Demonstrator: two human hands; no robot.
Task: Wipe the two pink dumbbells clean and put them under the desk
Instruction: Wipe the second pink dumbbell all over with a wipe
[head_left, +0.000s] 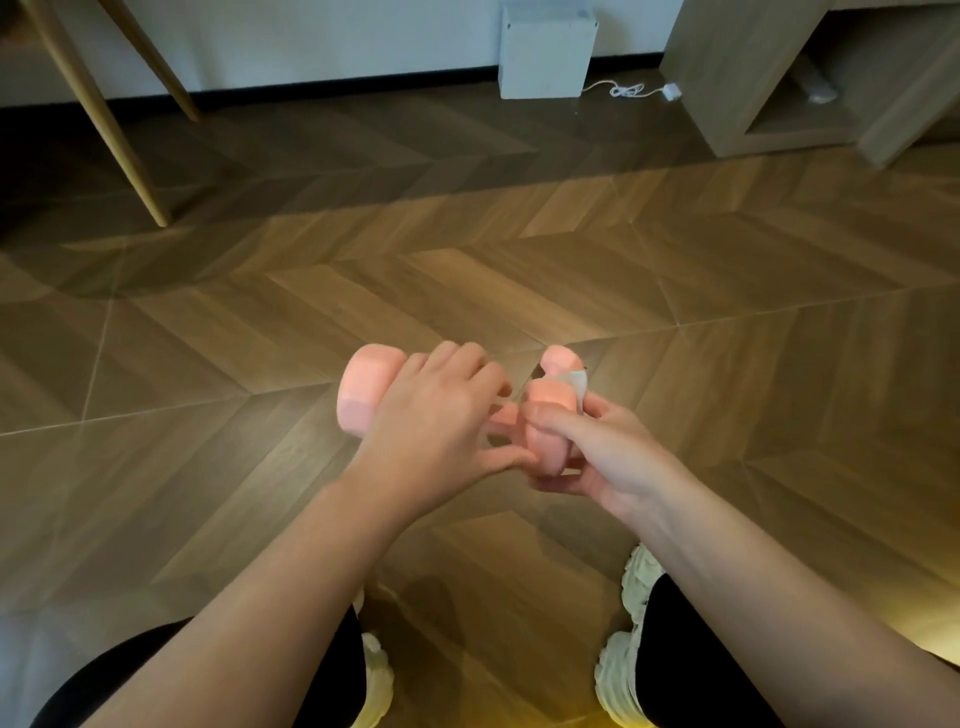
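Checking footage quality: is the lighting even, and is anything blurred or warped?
Head view: light uneven, floor dark at top left, yellow glow at bottom right; left hand, right hand and dumbbell slightly soft; cabinet at top right leans, wide-angle distortion.

Chevron-laid wooden floor runs brown and partly shadowed toward a pale wall edged by a dark skirting board. Two slanted light-wood legs stand at far left. A white box sits against the wall, with a white cable coiled beside it. A wooden cabinet with open compartments fills the far right. Warm yellow light glows at lower right.
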